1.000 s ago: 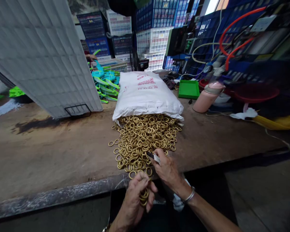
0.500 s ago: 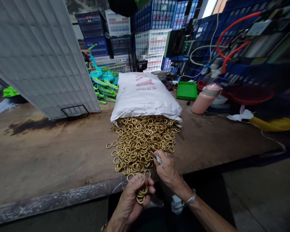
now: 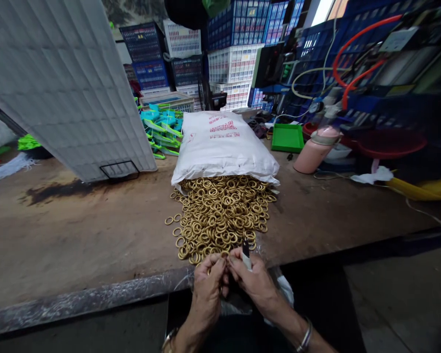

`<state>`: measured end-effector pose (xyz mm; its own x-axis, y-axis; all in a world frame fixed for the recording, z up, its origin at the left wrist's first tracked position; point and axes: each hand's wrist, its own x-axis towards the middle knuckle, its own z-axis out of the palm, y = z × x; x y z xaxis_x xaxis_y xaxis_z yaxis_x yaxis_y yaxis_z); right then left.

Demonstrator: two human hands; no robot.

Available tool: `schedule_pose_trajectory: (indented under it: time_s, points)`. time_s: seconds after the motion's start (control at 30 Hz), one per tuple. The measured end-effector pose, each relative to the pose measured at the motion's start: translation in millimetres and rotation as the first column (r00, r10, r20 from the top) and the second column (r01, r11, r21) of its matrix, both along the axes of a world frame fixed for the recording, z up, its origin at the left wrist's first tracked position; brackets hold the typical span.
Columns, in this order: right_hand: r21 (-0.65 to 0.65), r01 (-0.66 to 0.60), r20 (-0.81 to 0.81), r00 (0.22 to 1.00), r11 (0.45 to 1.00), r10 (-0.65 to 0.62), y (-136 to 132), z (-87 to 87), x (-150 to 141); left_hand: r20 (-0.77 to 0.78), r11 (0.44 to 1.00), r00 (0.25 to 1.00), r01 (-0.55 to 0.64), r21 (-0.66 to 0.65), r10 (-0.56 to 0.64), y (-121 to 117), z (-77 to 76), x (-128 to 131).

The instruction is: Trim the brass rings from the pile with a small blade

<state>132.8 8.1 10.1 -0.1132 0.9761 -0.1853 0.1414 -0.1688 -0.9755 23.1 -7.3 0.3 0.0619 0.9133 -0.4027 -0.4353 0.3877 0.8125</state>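
Observation:
A heap of gold rings [image 3: 220, 215] spills from the mouth of a white woven sack [image 3: 224, 147] onto the table. At the table's front edge, my left hand [image 3: 208, 287] is closed around rings, now mostly hidden by its fingers. My right hand [image 3: 259, 284] meets it, thumb and fingertips pinched close to the left fingertips near a ring. Tucked in the right hand is a small knife [image 3: 246, 255] with a dark blade pointing up and a white-wrapped handle.
A tall grey-white panel [image 3: 69, 93] stands at left. Teal and green plastic pieces [image 3: 163, 127] lie beside the sack. To the right are a green tray [image 3: 287, 138], a pink bottle [image 3: 316, 152] and a red dish [image 3: 391, 142]. Stacked crates [image 3: 235, 63] stand behind.
My right hand has come from the heap's near right edge back and left to meet my left hand. The left fingers have turned, hiding the rings that showed before. The view shifted slightly.

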Motion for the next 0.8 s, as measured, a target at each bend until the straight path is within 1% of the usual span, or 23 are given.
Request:
schedule_pose_trajectory:
  time_s: [0.07,0.1,0.17,0.2,0.27,0.33,0.4,0.47,0.53,0.6,0.7,0.8]
  points:
    - [0.052,-0.022,0.105,0.994,0.998,0.017,1,4.8,3,-0.148,1.0,0.989,0.005,0.017,-0.002,0,-2.7,-2]
    - [0.084,-0.025,0.157,0.988,0.996,0.012,2,7.3,5,-0.229,0.999,0.974,0.014,0.049,-0.003,1,-3.1,-4]
    - [0.154,-0.034,0.242,0.97,0.988,-0.005,4,11.5,9,-0.388,0.986,0.921,0.053,0.159,0.013,1,-1.7,-6]
    - [0.184,-0.053,0.274,0.962,0.981,0.0,5,12.9,10,-0.453,0.971,0.891,0.084,0.225,0.028,1,-0.1,-7]
    - [0.219,-0.125,0.332,0.942,0.968,0.047,6,14.1,11,-0.531,0.931,0.846,0.156,0.33,0.046,1,3.9,-8]
    - [0.206,-0.179,0.383,0.919,0.962,0.089,6,13.9,11,-0.549,0.91,0.835,0.192,0.368,0.046,1,7.7,-7]
    - [0.171,-0.17,0.394,0.914,0.97,0.091,6,13.4,9,-0.519,0.914,0.855,0.19,0.359,0.026,0,10.4,-7]
    - [0.134,-0.134,0.359,0.93,0.982,0.078,6,13.5,8,-0.436,0.946,0.898,0.187,0.263,-0.056,-2,11.7,-7]
    - [0.103,-0.111,0.298,0.951,0.989,0.075,6,14.4,8,-0.294,0.971,0.943,0.201,0.128,-0.157,-3,12.1,-7]
    - [0.073,-0.094,0.232,0.97,0.993,0.075,6,15.0,8,-0.136,0.977,0.97,0.21,0.038,-0.203,-5,12.3,-7]
    - [0.038,-0.078,0.131,0.989,0.996,0.072,6,13.7,8,0.04,0.978,0.977,0.21,0.018,-0.211,-7,13.7,-7]
    - [0.018,-0.09,0.07,0.994,0.996,0.089,5,10.1,8,0.105,0.975,0.969,0.221,0.025,-0.222,-7,16.1,-7]
